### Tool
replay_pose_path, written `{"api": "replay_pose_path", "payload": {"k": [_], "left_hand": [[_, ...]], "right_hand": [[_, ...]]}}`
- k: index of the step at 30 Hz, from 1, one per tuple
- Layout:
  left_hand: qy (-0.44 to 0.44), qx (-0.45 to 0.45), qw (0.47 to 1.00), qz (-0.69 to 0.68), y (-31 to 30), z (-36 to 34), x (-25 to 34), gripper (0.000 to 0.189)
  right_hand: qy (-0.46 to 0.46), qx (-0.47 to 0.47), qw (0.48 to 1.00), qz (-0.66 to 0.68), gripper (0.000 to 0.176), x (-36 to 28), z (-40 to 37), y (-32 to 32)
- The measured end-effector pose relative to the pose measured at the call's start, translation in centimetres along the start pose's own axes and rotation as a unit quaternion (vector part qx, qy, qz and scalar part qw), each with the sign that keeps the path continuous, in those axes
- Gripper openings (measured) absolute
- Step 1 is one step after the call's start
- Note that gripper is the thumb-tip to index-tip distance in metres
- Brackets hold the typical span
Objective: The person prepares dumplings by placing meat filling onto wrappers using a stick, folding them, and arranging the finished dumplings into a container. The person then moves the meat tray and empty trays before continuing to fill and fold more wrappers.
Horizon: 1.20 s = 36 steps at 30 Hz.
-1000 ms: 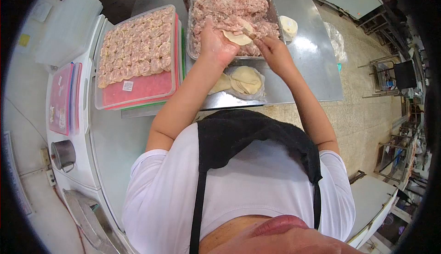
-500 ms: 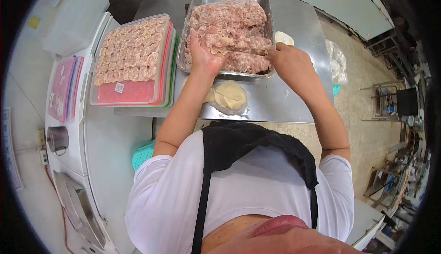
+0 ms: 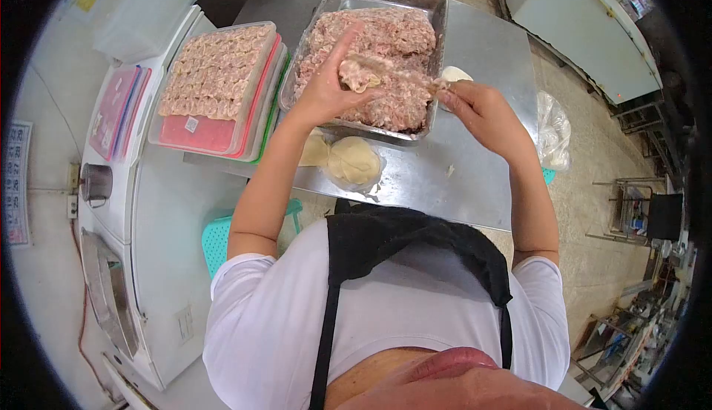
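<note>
In my left hand [image 3: 326, 93], cupped and turned on its side, is a pale dumpling [image 3: 360, 78] with meat filling showing in it. My right hand [image 3: 483, 117] grips the handle end of a narrow, flat spatula [image 3: 400, 76] smeared with meat. The spatula's blade reaches left to the dumpling. Both hands are over a deep metal tray [image 3: 439, 21] holding a mound of ground meat [image 3: 371, 28]. Close to the tray's near side, round dough wrappers [image 3: 352, 161] lie on the steel table [image 3: 445, 187].
Left of the tray, stacked plastic trays [image 3: 256, 124] have rows of filled dumplings [image 3: 215, 69] on top. A white appliance [image 3: 174, 247] stands farther left, with coloured lids [image 3: 115, 113] on it. A small white item [image 3: 456, 74] sits by the tray's right side.
My left hand has tilted up and curled around the dumpling, which earlier lay on the flatter palm. My right hand has moved slightly right and down with the spatula. The view has shifted a little.
</note>
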<state>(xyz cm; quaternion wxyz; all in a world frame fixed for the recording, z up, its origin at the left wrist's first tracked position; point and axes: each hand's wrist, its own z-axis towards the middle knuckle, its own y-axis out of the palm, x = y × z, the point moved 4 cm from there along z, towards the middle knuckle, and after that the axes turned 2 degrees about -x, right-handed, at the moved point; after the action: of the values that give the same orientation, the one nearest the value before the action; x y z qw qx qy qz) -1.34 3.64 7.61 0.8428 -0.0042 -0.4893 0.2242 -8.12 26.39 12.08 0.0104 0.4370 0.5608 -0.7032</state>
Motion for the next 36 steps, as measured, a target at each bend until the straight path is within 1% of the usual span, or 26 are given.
{"api": "replay_pose_path", "payload": {"k": [1, 2, 3, 5, 6, 7, 8, 9, 11, 12, 14, 15, 17, 19, 21, 23, 24, 25, 26, 27, 29, 30, 32, 33, 35, 36], "left_hand": [[-0.02, -0.085, 0.996, 0.027, 0.4, 0.3, 0.7, 0.067], [-0.042, -0.169, 0.983, 0.053, 0.9, 0.3, 1.0, 0.063], [-0.044, -0.167, 0.983, 0.055, 0.5, 0.3, 0.7, 0.063], [-0.077, -0.22, 0.969, 0.078, 0.1, 0.3, -0.9, 0.049], [-0.077, -0.219, 0.969, 0.08, -0.1, 0.0, -1.5, 0.049], [-0.118, -0.19, 0.969, 0.105, -0.6, -0.3, -2.6, 0.048], [-0.158, -0.16, 0.966, 0.13, -1.1, -0.8, -3.4, 0.048], [-0.159, -0.158, 0.965, 0.132, -1.5, -1.1, -3.9, 0.048], [-0.234, -0.07, 0.955, 0.167, -2.9, -1.6, -4.9, 0.052], [-0.235, -0.069, 0.955, 0.168, -2.8, -1.7, -4.1, 0.052], [-0.231, -0.089, 0.948, 0.202, -2.7, -2.1, -2.5, 0.063], [-0.232, -0.088, 0.947, 0.203, -3.0, -2.5, -3.7, 0.063], [-0.174, -0.108, 0.953, 0.223, -3.0, -3.0, -5.4, 0.078], [-0.173, -0.096, 0.956, 0.218, -2.9, -3.2, -4.8, 0.083], [-0.174, -0.085, 0.958, 0.212, -2.6, -3.5, -4.0, 0.087], [-0.124, -0.076, 0.958, 0.247, -2.6, -3.7, -3.8, 0.092], [-0.126, -0.073, 0.958, 0.247, -2.5, -3.8, -4.2, 0.092], [-0.119, -0.093, 0.962, 0.229, -2.2, -3.7, -4.7, 0.09], [-0.113, -0.113, 0.964, 0.211, -1.8, -3.5, -5.0, 0.089], [-0.114, -0.11, 0.965, 0.211, -1.4, -3.1, -5.3, 0.089], [-0.104, -0.165, 0.968, 0.156, 0.2, -2.1, -5.3, 0.071], [-0.104, -0.166, 0.968, 0.155, 0.7, -1.5, -5.0, 0.071], [-0.095, -0.22, 0.966, 0.094, 1.8, -0.4, -4.1, 0.048], [-0.093, -0.22, 0.966, 0.094, 1.8, 0.0, -3.9, 0.048], [-0.011, -0.251, 0.951, 0.179, 2.1, 0.5, -3.2, 0.039], [-0.01, -0.248, 0.952, 0.18, 2.0, 0.0, -4.0, 0.039]], "right_hand": [[-0.004, -0.002, 1.0, 0.001, 0.026, 0.3, 0.0, 0.4], [-0.068, 0.023, 0.997, -0.012, 0.026, 0.3, -0.1, 0.9], [-0.132, 0.049, 0.99, -0.024, 0.027, 0.4, -0.2, 1.4], [-0.146, 0.023, 0.989, -0.022, 0.026, 2.1, 0.7, 2.2], [-0.142, 0.012, 0.989, -0.029, 0.026, 3.6, 1.4, 2.0], [-0.138, 0.001, 0.99, -0.036, 0.027, 4.9, 2.0, 1.6], [-0.082, 0.008, 0.996, -0.015, 0.031, 5.8, 2.5, 0.7], [-0.085, 0.007, 0.996, -0.014, 0.031, 6.4, 3.1, 0.3], [-0.002, -0.049, 0.98, -0.191, 0.037, 8.1, 4.4, -0.1], [-0.029, -0.033, 0.97, -0.238, 0.039, 9.1, 5.1, 0.6], [-0.039, -0.014, 0.961, -0.274, 0.034, 10.4, 7.2, 2.4], [-0.047, 0.006, 0.95, -0.31, 0.029, 10.5, 8.0, 3.3], [-0.076, -0.004, 0.94, -0.333, 0.024, 10.2, 8.6, 6.0], [-0.104, -0.012, 0.928, -0.356, 0.02, 10.3, 8.5, 7.2], [-0.122, -0.024, 0.937, -0.328, 0.014, 10.3, 6.7, 7.8], [-0.097, -0.033, 0.943, -0.316, 0.02, 10.6, 5.4, 6.3], [-0.04, -0.066, 0.984, -0.158, 0.024, 11.1, 4.9, 5.5], [0.019, -0.098, 0.995, 0.004, 0.028, 11.9, 4.6, 5.0], [0.019, -0.079, 0.996, 0.048, 0.035, 13.4, 4.7, 4.9], [0.017, -0.081, 0.995, 0.046, 0.035, 12.1, 4.7, 3.9], [0.082, -0.088, 0.986, 0.117, 0.03, 9.9, 4.1, 2.1], [0.083, -0.087, 0.986, 0.116, 0.03, 9.4, 4.0, 2.5], [-0.171, 0.011, 0.985, -0.005, 0.026, 7.0, 3.6, 2.5], [-0.171, 0.012, 0.985, -0.006, 0.026, 7.1, 3.6, 2.6], [-0.177, -0.012, 0.984, 0.009, 0.024, 7.5, 3.8, 2.4], [-0.152, -0.02, 0.988, -0.017, 0.024, 7.9, 3.9, 1.3]]}}
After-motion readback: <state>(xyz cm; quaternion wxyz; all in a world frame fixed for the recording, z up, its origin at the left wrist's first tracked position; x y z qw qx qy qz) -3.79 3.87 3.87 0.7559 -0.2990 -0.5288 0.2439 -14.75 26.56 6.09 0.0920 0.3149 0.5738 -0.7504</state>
